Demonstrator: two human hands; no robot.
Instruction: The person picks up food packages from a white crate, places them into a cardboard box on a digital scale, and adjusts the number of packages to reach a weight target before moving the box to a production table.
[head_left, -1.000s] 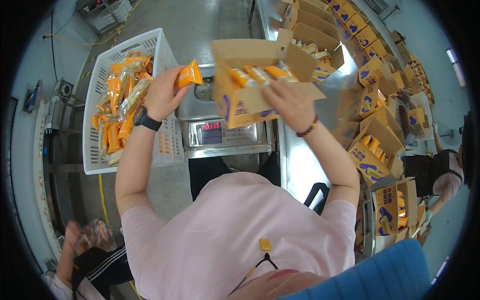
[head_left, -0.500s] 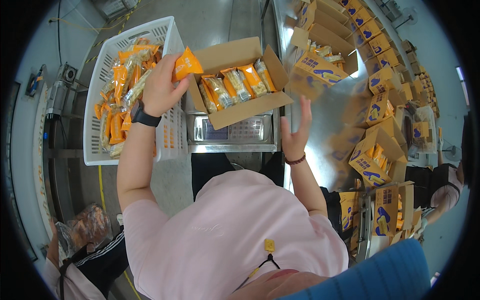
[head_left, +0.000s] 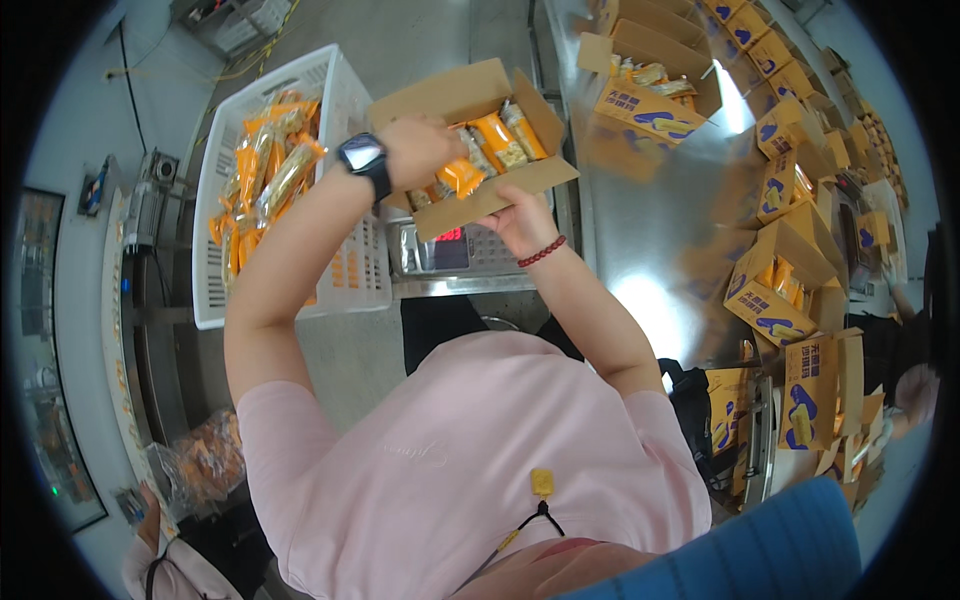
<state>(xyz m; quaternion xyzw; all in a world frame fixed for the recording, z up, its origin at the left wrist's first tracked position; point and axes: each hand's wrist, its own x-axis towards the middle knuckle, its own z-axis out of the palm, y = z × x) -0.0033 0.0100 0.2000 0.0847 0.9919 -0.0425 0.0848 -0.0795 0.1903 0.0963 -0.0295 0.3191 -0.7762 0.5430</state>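
My left hand (head_left: 420,153), with a dark watch on its wrist, reaches over the left end of an open cardboard box (head_left: 500,198). An orange-and-clear snack packet (head_left: 460,178) is in its grasp, low in the box; the fingertips are partly hidden. More wrapped snack bars (head_left: 498,140) stand side by side in the box's right part. At the near side, my right hand (head_left: 522,222), wearing a red bead bracelet, grips the box's front flap. Under the box is a scale (head_left: 445,250) with a lit red display.
Left of the box stands a white perforated crate (head_left: 365,250) heaped with similar packets. A steel table (head_left: 640,260) on the right bears another filled carton (head_left: 650,110) and a row of open boxes (head_left: 770,290). Other people are partly visible at both lower sides.
My left hand has carried the packet from beside the crate rightward into the box. My right hand has come in from the right and taken hold of the front flap.
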